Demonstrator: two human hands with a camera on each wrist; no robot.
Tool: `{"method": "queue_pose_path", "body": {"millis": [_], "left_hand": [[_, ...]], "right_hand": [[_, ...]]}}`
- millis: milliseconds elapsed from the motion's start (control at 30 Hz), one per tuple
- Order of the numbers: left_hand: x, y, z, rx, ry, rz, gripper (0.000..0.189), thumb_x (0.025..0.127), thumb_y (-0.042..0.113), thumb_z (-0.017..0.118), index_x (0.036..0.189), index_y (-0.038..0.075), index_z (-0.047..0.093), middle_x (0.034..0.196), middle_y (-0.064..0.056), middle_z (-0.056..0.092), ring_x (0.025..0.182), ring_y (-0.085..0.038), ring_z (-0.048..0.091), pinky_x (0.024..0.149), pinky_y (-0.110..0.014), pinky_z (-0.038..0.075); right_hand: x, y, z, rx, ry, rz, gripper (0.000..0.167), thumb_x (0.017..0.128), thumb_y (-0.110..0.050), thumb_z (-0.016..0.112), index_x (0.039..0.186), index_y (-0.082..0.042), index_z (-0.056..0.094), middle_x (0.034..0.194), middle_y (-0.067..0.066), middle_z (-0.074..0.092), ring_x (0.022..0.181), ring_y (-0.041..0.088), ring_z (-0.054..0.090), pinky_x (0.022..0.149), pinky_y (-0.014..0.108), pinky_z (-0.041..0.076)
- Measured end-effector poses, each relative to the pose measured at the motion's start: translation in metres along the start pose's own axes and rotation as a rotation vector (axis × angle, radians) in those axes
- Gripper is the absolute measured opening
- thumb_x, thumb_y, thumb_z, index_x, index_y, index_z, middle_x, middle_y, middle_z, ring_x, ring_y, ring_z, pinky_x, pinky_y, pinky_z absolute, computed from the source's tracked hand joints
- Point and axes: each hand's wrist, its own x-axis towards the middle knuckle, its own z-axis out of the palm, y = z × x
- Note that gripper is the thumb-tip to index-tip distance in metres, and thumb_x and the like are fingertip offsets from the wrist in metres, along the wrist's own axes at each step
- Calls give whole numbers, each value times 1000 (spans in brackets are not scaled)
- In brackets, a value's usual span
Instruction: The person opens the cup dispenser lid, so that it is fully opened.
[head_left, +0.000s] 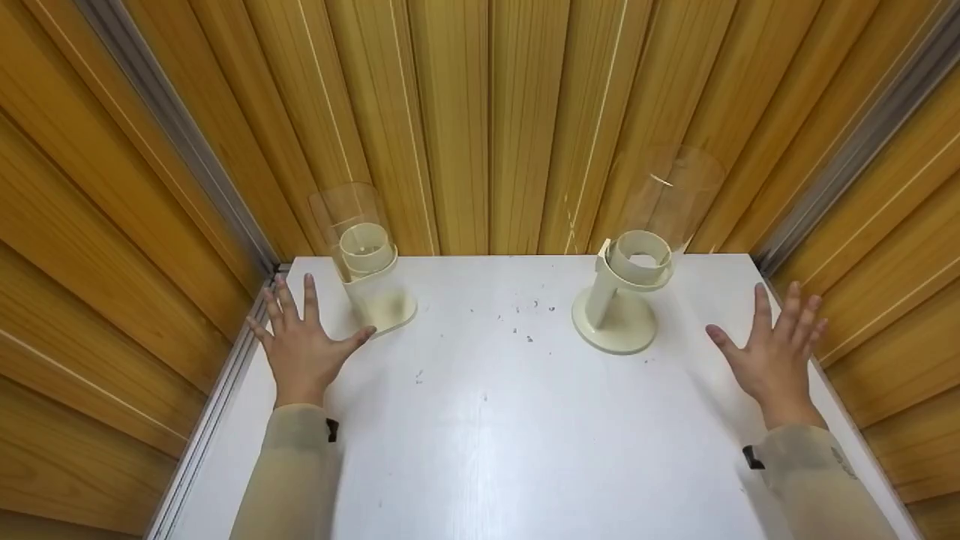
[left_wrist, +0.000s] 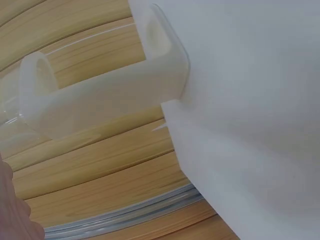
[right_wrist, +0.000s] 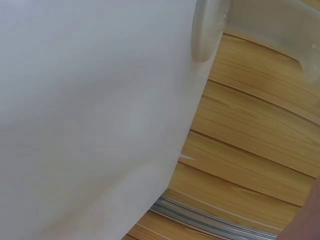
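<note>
Both hands are held with fingers spread and nothing in them. My left hand [head_left: 304, 349] is at the table's left side, its thumb in front of a cream stand [head_left: 390, 311] that carries a ring and a clear tube [head_left: 349, 206]. In the left wrist view that stand [left_wrist: 110, 95] shows a wide upright and a flat base. My right hand [head_left: 776, 367] is at the right side, apart from a second cream stand [head_left: 615, 330] with a round base, a slim post and a ring holding a taller clear tube [head_left: 675, 187].
The stands are near the back edge of a white table [head_left: 480, 450]. Small dark specks [head_left: 529, 339] lie scattered between them. Wood-panelled walls [head_left: 487, 127] enclose the back and both sides, with metal rails [head_left: 202, 150] at the corners.
</note>
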Motion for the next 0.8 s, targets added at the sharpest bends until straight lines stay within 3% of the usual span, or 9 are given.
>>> {"method": "queue_pose_path", "body": {"millis": [267,433,600,800], "left_hand": [[-2,9,-16,-51,60,16,144,77,100,69,184,32,0,192,-15,-10,178,-51,0,137,-86,3],[-5,15,-24,-104,79,16,144,77,94,76,184,32,0,193,-16,-5,178,-51,2,138,-84,7],[-6,22,-29,-168,116,36,143,77,90,80,184,32,4,193,-16,1,178,-49,5,139,-82,12],[-7,25,-28,-217,134,35,143,77,85,83,184,31,6,193,-13,4,178,-47,9,142,-76,14]], "right_hand": [[-2,-26,-19,63,109,-37,115,103,-80,58,183,-16,7,188,18,-23,173,54,-22,134,80,-22],[-12,-49,-30,108,197,-72,113,100,-80,62,182,-19,14,191,15,-12,175,52,-11,137,85,-2],[-19,-74,-36,170,339,-201,111,95,-89,58,177,-19,28,190,16,9,172,51,10,130,88,27],[-24,-108,-32,249,380,-332,116,92,-100,47,171,-16,36,185,18,26,169,48,25,127,83,38]]}}
